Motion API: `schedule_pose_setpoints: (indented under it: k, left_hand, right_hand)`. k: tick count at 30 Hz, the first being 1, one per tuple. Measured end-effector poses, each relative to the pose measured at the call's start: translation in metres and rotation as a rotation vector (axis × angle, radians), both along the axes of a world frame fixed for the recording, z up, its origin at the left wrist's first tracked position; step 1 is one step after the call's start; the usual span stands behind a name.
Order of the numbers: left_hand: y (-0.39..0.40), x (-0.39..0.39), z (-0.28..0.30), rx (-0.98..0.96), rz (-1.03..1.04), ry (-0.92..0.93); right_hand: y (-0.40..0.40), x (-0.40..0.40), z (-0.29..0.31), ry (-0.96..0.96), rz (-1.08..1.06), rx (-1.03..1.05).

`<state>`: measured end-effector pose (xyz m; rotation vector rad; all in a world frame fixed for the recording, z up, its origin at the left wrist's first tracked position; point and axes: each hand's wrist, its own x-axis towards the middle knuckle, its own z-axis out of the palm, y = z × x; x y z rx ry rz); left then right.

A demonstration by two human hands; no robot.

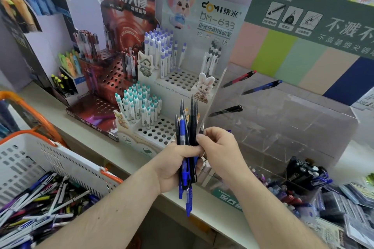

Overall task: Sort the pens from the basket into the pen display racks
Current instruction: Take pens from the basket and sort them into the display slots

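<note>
- Left hand: reaching in from lower left, forearm angling up toward the shelf, fingers curling tightly round a bundle of pens and holding it upright in front of the racks.
- Bundle of pens: dark and blue barrels, tips pointing up, clip ends hanging below the fist; one blue pen is sticking out lowest.
- Right hand: coming in from lower right, wrist bent, thumb and fingertips pinching at the upper right of the bundle; it appears to be gripping a single dark pen, though the hand is hiding which one.
- Basket: white, perforated, orange-handled, sitting at lower left below the shelf edge, a jumble of loose pens lying inside.
- White tiered rack: standing just behind the hands, teal-capped pens filling its lower left tier, purple-capped pens standing higher.
- Red rack: standing left of the white one, a few pens in its holes.
- Clear acrylic rack: standing to the right, a red pen, a blue one and a black one lying slanted in it.
</note>
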<state>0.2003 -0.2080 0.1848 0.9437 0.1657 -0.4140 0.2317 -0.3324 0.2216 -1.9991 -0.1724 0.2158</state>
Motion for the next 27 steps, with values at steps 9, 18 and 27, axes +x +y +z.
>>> schedule_pose_setpoints:
  k: [9, 18, 27]
  left_hand:
    - [-0.006, 0.0, 0.001, -0.2, 0.185, 0.146]
    - [0.002, 0.007, 0.0, -0.176, 0.184, 0.107]
    - [0.003, 0.014, 0.018, -0.111, 0.103, -0.002]
  right_hand:
    - [-0.007, -0.002, -0.004, 0.08, -0.144, 0.207]
    - [-0.019, -0.005, 0.006, 0.115, -0.105, 0.285]
    - [-0.027, -0.014, 0.012, 0.086, 0.087, 0.055]
